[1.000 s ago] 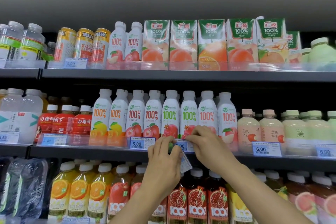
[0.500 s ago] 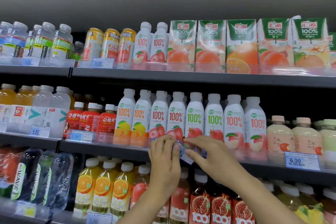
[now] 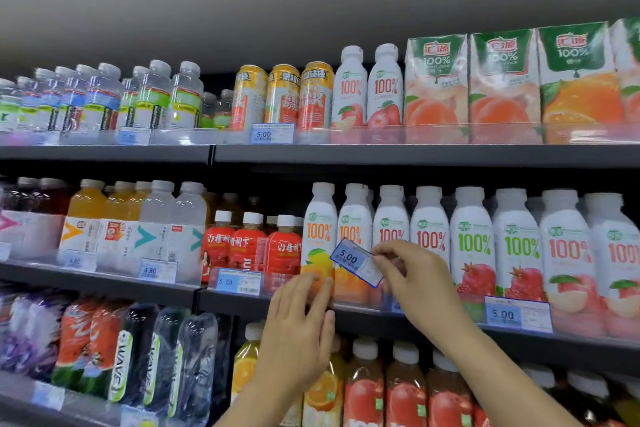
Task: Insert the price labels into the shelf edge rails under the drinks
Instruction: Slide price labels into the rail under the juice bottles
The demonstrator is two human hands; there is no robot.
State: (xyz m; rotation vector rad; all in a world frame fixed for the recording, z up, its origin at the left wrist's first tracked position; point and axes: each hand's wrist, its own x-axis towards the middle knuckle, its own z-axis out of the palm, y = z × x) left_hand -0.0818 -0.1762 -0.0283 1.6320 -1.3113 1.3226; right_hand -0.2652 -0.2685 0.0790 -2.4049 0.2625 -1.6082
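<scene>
My right hand (image 3: 414,282) pinches a blue and white price label (image 3: 355,262) reading 5.00, tilted in front of the white 100% juice bottles (image 3: 353,236) on the middle shelf. My left hand (image 3: 299,329) is just below and left of it, fingers apart, fingertips at the clear edge rail (image 3: 349,298) under the orange-labelled bottles. It holds nothing that I can see. Labels sit in the rail at the left (image 3: 237,282) and at the right (image 3: 516,314).
The top shelf carries water bottles, cans and juice cartons (image 3: 502,83), with a 5.00 label (image 3: 272,133) in its rail. Red tea bottles (image 3: 249,243) stand left of the white bottles. Juice bottles (image 3: 405,388) fill the shelf below my hands.
The view has swung left and the shelves have shifted right. My right hand has lifted the label up clear of the rail, and my left hand has dropped lower with its fingers spread.
</scene>
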